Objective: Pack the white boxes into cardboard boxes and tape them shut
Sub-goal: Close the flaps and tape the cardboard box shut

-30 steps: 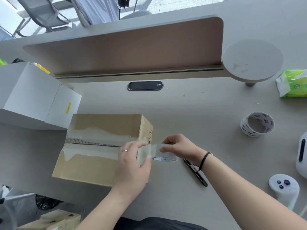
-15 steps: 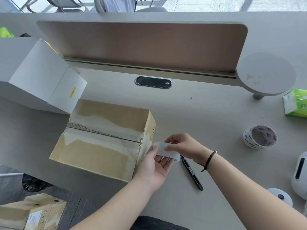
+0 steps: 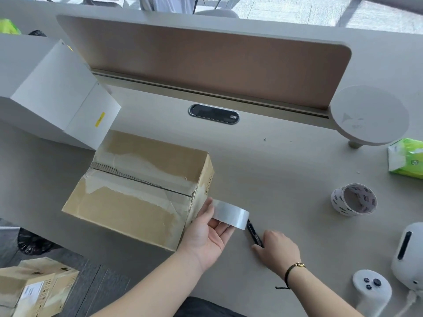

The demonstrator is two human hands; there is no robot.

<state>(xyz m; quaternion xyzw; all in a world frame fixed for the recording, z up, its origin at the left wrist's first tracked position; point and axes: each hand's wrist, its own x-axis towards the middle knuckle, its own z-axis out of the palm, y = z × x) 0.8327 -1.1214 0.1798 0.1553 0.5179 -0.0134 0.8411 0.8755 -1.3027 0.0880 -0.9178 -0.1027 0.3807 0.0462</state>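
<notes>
A worn cardboard box (image 3: 128,202) with old tape along its closed flaps sits on the desk, left of centre. Behind it to the left stands a large white box (image 3: 57,94). My left hand (image 3: 206,234) is palm up at the box's right end and holds a clear tape roll (image 3: 230,217) between thumb and fingers. My right hand (image 3: 278,250) lies low on the desk, its fingertips closed on the near end of a black utility knife (image 3: 253,232).
A printed tape roll (image 3: 353,200), a green tissue pack (image 3: 407,159), a white controller (image 3: 370,290) and a white device (image 3: 409,255) lie at the right. A brown divider panel (image 3: 206,58) and a round shelf (image 3: 368,115) line the back. Another cardboard box (image 3: 34,289) is on the floor.
My right hand let go of the tape roll and dropped to the black knife. My left hand slid off the box top and now holds the roll alone.
</notes>
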